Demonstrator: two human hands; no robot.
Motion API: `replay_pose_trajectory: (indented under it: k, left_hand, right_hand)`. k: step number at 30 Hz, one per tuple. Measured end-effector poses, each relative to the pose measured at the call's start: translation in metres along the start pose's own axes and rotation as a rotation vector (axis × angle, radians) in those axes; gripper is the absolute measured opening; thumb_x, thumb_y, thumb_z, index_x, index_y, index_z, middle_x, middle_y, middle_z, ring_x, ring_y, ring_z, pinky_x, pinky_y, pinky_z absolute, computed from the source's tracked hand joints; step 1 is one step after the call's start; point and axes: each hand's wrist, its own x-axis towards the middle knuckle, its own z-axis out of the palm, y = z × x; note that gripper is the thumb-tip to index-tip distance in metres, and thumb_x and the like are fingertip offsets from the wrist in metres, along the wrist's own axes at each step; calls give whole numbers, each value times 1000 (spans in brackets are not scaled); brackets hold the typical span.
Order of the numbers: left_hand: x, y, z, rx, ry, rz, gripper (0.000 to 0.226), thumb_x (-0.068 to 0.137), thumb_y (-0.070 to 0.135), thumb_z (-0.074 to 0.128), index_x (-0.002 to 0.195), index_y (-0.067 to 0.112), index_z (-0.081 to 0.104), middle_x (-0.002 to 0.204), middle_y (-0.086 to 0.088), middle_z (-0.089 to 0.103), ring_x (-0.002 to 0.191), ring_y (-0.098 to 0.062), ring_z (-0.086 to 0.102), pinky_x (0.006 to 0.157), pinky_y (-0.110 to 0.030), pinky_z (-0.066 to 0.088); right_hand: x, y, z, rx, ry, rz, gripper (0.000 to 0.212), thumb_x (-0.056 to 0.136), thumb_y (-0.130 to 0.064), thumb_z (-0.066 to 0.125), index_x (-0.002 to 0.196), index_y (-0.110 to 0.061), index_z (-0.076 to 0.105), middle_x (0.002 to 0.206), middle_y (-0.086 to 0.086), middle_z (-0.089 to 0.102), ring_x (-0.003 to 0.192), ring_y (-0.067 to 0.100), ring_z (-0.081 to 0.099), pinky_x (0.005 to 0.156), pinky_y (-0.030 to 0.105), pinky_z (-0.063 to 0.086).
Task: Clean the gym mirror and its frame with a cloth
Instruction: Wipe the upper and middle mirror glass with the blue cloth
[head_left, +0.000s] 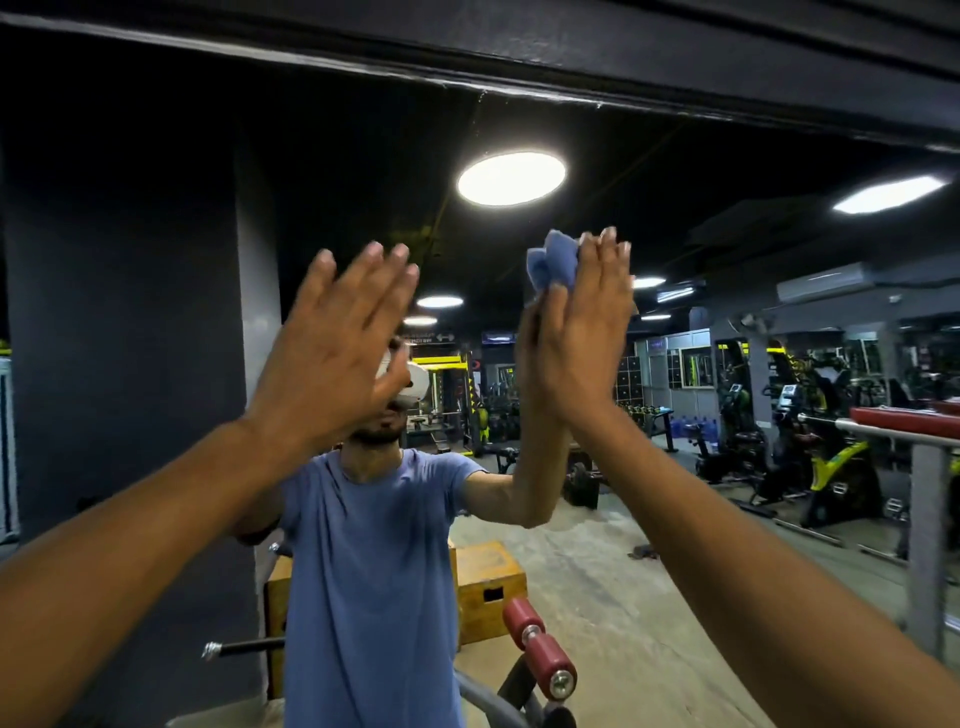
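The gym mirror fills the view, and its dark frame runs across the top. My right hand is raised with straight fingers and presses a bunched blue cloth flat against the glass, just under a reflected round ceiling light. The cloth sticks out to the left of my fingertips. To its left, my left hand is raised, open and empty, with fingers spread. I cannot tell whether it touches the glass. The mirror shows a person in a blue T-shirt with the same arms raised.
Red padded rollers and a steel bar end sit low in the view, near my body. At the right, a red padded bar rests on a grey post. Wooden boxes, exercise bikes and racks appear in the reflection.
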Motion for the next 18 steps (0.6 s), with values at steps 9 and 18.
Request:
replay_pose_trajectory:
  k: [9, 18]
  left_hand:
    - [14, -25, -6, -69, 101, 41, 67, 101, 36, 45, 159, 3, 41, 164, -20, 41, 147, -38, 43, 119, -59, 31]
    - [8, -40, -2, -80, 91, -90, 74, 105, 43, 32, 167, 4, 23, 175, -18, 20, 163, -31, 17, 132, -56, 15]
  right_hand:
    - [19, -36, 16, -29, -81, -330, 58, 110, -30, 36, 163, -9, 29, 173, 11, 21, 162, 23, 10, 131, 49, 8]
    - [-12, -61, 27, -27, -257, -619, 64, 109, -38, 34, 165, -9, 24, 175, 11, 14, 163, 24, 4, 132, 49, 8]
